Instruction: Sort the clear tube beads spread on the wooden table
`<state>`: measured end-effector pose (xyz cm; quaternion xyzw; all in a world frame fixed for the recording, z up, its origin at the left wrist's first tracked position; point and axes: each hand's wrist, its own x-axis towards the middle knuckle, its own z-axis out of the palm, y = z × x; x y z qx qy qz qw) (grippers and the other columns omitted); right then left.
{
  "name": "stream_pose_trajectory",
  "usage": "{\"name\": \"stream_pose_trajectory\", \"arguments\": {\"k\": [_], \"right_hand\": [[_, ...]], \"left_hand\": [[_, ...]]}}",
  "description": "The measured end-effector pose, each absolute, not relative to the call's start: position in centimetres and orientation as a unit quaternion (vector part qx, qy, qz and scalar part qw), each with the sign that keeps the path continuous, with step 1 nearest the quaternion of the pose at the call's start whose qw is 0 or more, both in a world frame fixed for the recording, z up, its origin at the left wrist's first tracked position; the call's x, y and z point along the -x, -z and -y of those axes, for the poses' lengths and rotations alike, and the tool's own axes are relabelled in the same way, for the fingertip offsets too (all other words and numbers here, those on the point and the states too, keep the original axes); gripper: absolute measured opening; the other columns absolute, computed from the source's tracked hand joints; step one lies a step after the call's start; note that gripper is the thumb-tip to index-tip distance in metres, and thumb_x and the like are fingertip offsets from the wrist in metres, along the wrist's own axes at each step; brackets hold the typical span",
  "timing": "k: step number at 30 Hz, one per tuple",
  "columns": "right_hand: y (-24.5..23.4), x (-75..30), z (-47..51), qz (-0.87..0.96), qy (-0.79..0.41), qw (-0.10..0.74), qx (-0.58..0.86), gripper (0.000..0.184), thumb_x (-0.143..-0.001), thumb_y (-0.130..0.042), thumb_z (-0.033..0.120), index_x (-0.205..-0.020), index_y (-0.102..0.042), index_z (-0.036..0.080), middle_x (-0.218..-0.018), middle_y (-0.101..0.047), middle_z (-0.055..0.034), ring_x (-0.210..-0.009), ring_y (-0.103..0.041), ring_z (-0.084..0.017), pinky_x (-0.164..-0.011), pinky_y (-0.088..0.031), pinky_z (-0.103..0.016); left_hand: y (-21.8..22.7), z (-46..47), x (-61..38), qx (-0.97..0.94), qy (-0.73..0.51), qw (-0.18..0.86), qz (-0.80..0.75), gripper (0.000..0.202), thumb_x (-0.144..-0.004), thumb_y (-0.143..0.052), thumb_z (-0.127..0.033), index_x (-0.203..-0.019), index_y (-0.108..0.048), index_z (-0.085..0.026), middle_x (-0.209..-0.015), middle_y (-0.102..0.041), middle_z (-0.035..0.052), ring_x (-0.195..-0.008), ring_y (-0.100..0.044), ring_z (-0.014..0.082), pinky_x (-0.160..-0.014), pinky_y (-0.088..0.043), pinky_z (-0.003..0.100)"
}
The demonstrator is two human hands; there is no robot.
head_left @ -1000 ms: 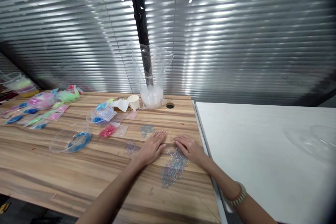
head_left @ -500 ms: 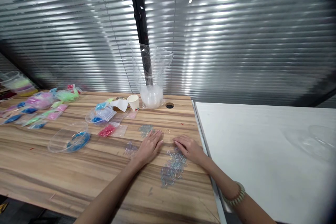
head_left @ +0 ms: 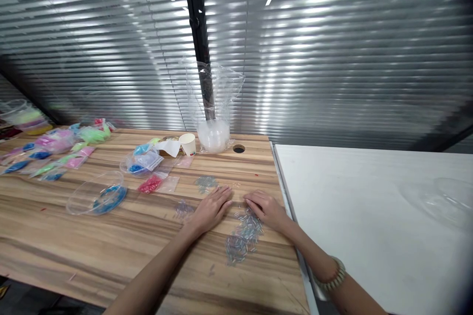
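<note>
My left hand (head_left: 211,209) lies flat on the wooden table, fingers stretched forward. Just beyond its fingers is a small grey-green pile of tube beads (head_left: 206,183). A little pile of pale purple beads (head_left: 183,209) lies left of its wrist. My right hand (head_left: 269,210) rests at the top edge of a larger mixed pile of tube beads (head_left: 243,237). Its thumb and fingertips come together; whether a bead is between them is too small to tell. A few loose beads (head_left: 236,185) lie ahead, between the two hands.
A clear round dish with blue beads (head_left: 111,200), a red bead packet (head_left: 150,184) and a paper cup (head_left: 187,144) stand to the left. Behind is a bagged stack of white bowls (head_left: 213,135) by a cable hole (head_left: 238,148). A white table (head_left: 351,226) adjoins on the right.
My left hand has slid slightly to the right, towards the loose beads. The right hand stays in nearly the same place.
</note>
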<state>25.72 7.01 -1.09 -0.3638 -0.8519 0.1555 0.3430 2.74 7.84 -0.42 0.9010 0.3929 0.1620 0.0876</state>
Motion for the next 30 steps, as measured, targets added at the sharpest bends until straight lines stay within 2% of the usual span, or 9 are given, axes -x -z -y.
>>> {"name": "stream_pose_trajectory", "arguments": {"k": [15,21,30], "right_hand": [[0.95,-25.72,-6.96,0.85,-0.162,0.333,0.374,0.025,-0.095,-0.038,0.024,-0.102,-0.062,0.018,-0.1,-0.067,-0.0074,-0.094,-0.059,-0.02,-0.084,-0.049,-0.036],[1.14,-25.73,-7.08,0.85,-0.162,0.338,0.37,0.026,-0.095,-0.037,0.024,-0.103,-0.062,0.019,-0.1,-0.066,-0.0072,-0.094,-0.059,-0.02,-0.084,-0.049,-0.036],[1.08,-25.68,-7.07,0.851,-0.16,0.339,0.368,0.025,-0.095,-0.038,0.023,-0.102,-0.062,0.018,-0.098,-0.066,-0.0077,-0.092,-0.059,-0.02,-0.083,-0.049,-0.037]], "left_hand": [[0.54,-7.81,-2.78,-0.896,-0.149,0.085,-0.409,0.04,-0.098,-0.031,-0.033,-0.132,-0.042,-0.016,-0.139,-0.042,0.0071,-0.131,-0.036,0.0171,-0.111,-0.03,0.037],[0.68,-7.84,-2.85,-0.893,-0.129,0.074,-0.425,0.042,-0.098,-0.03,-0.034,-0.132,-0.042,-0.013,-0.14,-0.041,0.0107,-0.132,-0.034,0.0186,-0.112,-0.028,0.04],[1.21,-8.11,-2.73,-0.892,-0.149,0.063,-0.422,0.042,-0.097,-0.03,-0.034,-0.133,-0.04,-0.014,-0.14,-0.041,0.0106,-0.133,-0.033,0.0191,-0.111,-0.027,0.043]]}}
